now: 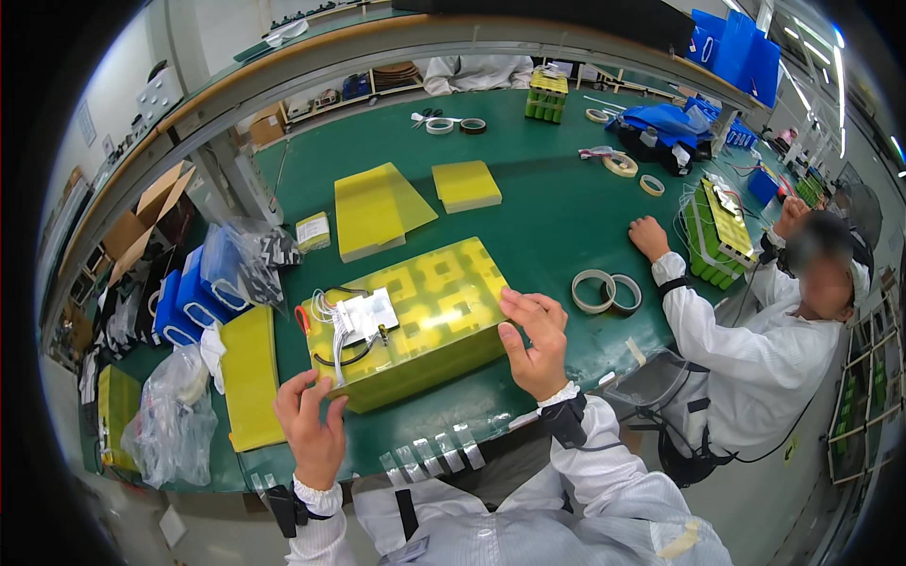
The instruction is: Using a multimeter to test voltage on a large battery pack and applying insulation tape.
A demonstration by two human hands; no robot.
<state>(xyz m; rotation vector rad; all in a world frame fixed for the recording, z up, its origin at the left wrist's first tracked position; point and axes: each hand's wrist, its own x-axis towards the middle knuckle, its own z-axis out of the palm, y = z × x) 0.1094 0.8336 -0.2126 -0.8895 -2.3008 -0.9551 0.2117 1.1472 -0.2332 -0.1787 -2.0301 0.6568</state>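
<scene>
I'm squaring up the yellow-wrapped battery pack (pixel 415 316) on the green counter (pixel 557 212), my right hand (pixel 535 344) spread against its right end and my left hand (pixel 310 424) loosely spread at its near-left corner, so next likely needs a firm two-sided grip.

The person wears a white long-sleeved work coat with ribbed cuffs. A black strap wraps each wrist, just behind the bare left hand (pixel 311 424) and bare right hand (pixel 536 341).
</scene>
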